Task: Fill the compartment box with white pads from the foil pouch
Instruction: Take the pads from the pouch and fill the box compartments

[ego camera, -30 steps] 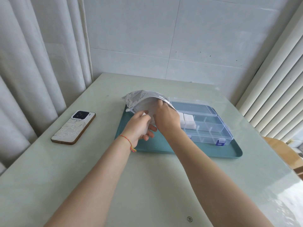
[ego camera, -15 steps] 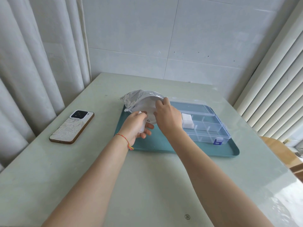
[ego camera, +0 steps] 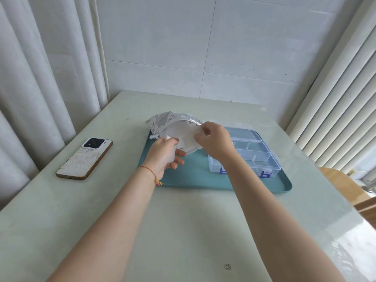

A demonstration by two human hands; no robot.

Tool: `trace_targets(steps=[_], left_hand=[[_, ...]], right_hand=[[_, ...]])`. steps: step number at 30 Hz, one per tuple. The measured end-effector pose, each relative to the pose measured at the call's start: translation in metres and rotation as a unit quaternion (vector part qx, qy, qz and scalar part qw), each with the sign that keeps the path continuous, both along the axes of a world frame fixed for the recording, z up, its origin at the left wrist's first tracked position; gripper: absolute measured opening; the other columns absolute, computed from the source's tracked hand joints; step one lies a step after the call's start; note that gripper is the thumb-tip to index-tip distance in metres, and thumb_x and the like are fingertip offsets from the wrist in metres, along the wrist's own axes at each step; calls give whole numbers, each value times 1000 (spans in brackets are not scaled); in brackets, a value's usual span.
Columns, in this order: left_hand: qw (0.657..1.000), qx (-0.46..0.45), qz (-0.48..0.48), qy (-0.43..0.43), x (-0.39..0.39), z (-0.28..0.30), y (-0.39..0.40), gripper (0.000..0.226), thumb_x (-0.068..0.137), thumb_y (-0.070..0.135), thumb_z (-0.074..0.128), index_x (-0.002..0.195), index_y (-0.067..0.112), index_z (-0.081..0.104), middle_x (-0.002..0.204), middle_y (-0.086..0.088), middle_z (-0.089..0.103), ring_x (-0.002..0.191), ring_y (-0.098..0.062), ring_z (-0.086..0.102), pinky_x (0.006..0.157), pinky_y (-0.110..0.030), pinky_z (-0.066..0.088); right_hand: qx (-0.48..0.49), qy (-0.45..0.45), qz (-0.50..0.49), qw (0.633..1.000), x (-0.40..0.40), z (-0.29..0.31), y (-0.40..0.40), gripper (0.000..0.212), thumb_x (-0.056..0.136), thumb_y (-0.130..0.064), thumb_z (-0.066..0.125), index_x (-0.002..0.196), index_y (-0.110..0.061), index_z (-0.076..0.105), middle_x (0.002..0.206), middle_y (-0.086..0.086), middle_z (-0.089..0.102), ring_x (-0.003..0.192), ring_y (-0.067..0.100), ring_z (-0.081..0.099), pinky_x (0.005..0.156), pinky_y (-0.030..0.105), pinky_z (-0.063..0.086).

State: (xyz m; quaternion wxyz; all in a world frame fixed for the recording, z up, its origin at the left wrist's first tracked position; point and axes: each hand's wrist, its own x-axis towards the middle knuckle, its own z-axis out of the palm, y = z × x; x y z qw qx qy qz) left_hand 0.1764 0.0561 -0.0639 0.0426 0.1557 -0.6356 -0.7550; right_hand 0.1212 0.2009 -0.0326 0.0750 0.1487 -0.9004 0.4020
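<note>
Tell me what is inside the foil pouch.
White pads show through the foil pouch's open mouth; the right hand pinches its rim, the left hand holds its near edge. Deeper contents are hidden by the foil.

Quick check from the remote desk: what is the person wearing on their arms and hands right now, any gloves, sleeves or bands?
Both forearms are bare, with no sleeves in view and no gloves. The left hand has a thin red string bracelet at the wrist, with a small knot of red and yellow threads hanging from it. The right hand and its wrist show no ring, watch or band.
</note>
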Motion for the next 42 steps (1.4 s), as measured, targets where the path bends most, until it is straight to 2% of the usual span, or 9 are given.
trace_targets(steps=[6,12,14,16,19,24,31,34,42], left_hand=[[1000,-8,-10,-4,-1,4,4,17,96,17,53,111,9,53,71,-12,65,44,-22,58,35,-19,31],[1000,-28,-3,-6,2,6,9,14,96,20,56,103,9,54,68,-9,63,42,-20,55,35,-19,30],[1000,-13,-14,-9,3,10,12,24,97,30,55,107,9,56,71,-10,64,45,-21,56,36,-20,31],[998,35,-49,-20,5,16,15,38,99,44,48,110,10,60,75,-11,65,48,-22,59,37,-20,32],[990,74,-114,-42,8,23,21,53,99,57,37,106,13,66,81,-13,69,56,-24,65,37,-19,35],[976,53,-209,-40,11,27,43,55,97,63,34,105,21,68,82,-5,71,60,-24,66,41,-21,34],[982,42,-179,-36,6,19,53,19,102,22,47,107,12,62,85,-5,71,62,-23,70,38,-19,38],[984,65,-161,-25,5,13,52,19,103,22,44,107,11,59,87,-9,72,61,-24,70,38,-19,40],[978,25,-206,1,7,7,46,24,103,25,43,109,12,62,86,-8,69,57,-22,63,38,-21,32]], right_hand=[[-78,-72,10,994,0,9,20,10,84,-13,59,86,-12,69,70,-1,58,57,13,43,48,22,35],[-180,-166,29,969,-6,6,40,31,80,-12,58,97,14,57,65,5,36,55,18,25,47,24,21],[-208,-184,43,960,-6,6,46,26,81,-11,58,93,12,59,62,3,34,50,17,24,45,23,20],[-228,-204,68,949,-7,8,54,11,84,-8,58,90,-1,62,65,4,34,47,16,25,43,22,20],[-208,-230,134,941,-6,11,65,8,81,-11,60,89,-8,59,66,4,34,50,16,27,46,23,19],[-112,-212,161,957,1,15,71,7,87,-5,58,84,-6,64,55,-1,40,50,15,32,48,23,24],[-149,-155,92,972,-1,4,80,11,87,-11,70,94,-3,68,50,-7,51,44,12,41,43,20,34],[-170,-138,62,974,-1,1,83,8,87,-12,69,92,-5,68,52,-2,51,42,11,41,44,19,35],[-206,-188,133,951,6,-1,79,5,91,-10,65,91,-6,63,73,5,61,55,17,54,50,26,44]])
